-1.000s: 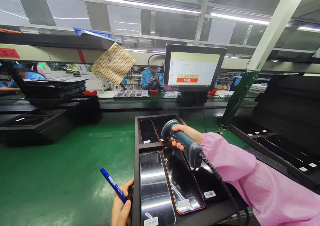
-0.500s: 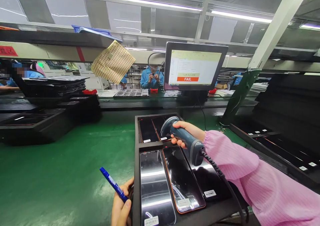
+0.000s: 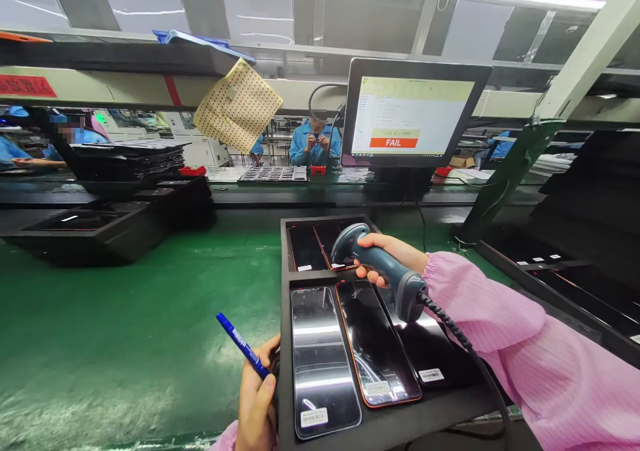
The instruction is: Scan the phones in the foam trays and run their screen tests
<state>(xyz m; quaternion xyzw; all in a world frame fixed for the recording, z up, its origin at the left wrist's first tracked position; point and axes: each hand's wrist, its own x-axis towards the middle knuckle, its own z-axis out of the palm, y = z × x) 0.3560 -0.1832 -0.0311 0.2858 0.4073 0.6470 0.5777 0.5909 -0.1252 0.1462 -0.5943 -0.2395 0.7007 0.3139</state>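
Observation:
My right hand is wrapped round the handle of a dark blue barcode scanner, its head above the upper row of phones. Below it lies a black foam tray of phones with barcode labels. In its lower row are a glossy phone at the left, an orange-edged phone in the middle, and another phone partly hidden by the scanner and its cable. My left hand holds a blue marker pen at the tray's left side; some of its fingers are hidden against the tray.
A monitor showing a red FAIL bar stands behind the tray. Black trays stand at the left on the green table, more trays at the right. A yellow dotted sheet hangs overhead. A person in blue sits across.
The whole view has shifted, so the tray, hands and monitor appear further right and slightly higher. Both hands keep their hold, and the digits above FAIL on the monitor look different.

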